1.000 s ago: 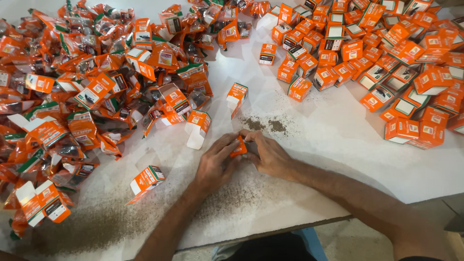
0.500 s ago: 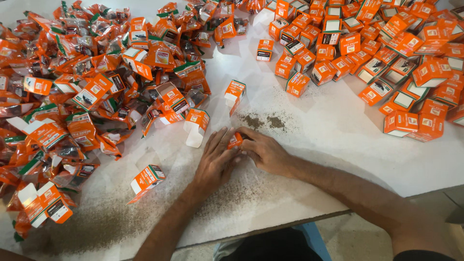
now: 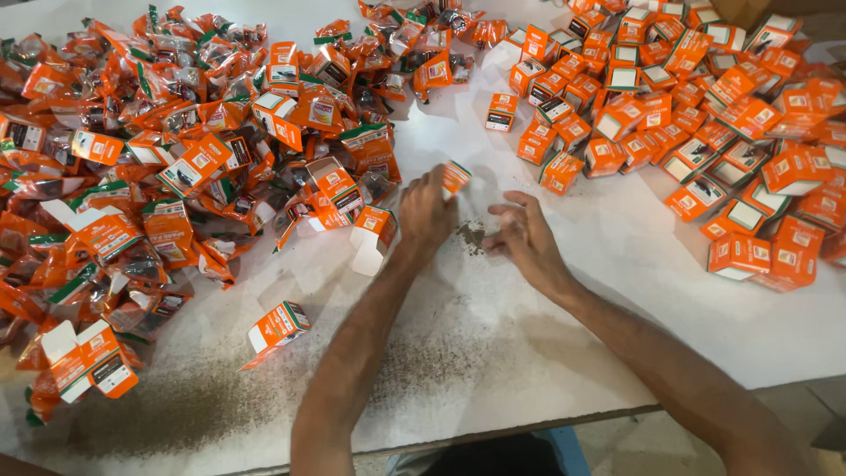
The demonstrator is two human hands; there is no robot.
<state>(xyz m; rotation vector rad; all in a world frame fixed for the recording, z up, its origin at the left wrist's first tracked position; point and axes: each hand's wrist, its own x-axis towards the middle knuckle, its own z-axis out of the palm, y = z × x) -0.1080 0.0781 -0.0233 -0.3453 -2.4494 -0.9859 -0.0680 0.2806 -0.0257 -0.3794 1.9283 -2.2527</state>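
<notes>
My left hand (image 3: 426, 210) is stretched forward and grips a small orange-and-white carton (image 3: 456, 176) near the middle of the white table (image 3: 493, 326). My right hand (image 3: 522, 236) hovers just to the right of it, fingers loosely curled and apart, with nothing in them. A patch of dark crumbs (image 3: 473, 234) lies on the table between the two hands. An open orange carton (image 3: 374, 231) with its white flap out lies just left of my left hand.
A big heap of orange plastic packets and open cartons (image 3: 176, 159) covers the left side. Closed orange cartons (image 3: 696, 115) are spread over the right and far side. One lone carton (image 3: 278, 329) lies near the front left, amid dark dust.
Both hands were together over a small orange piece near the front. They have parted; my left hand has reached forward and taken hold of the carton that stood just beyond them.
</notes>
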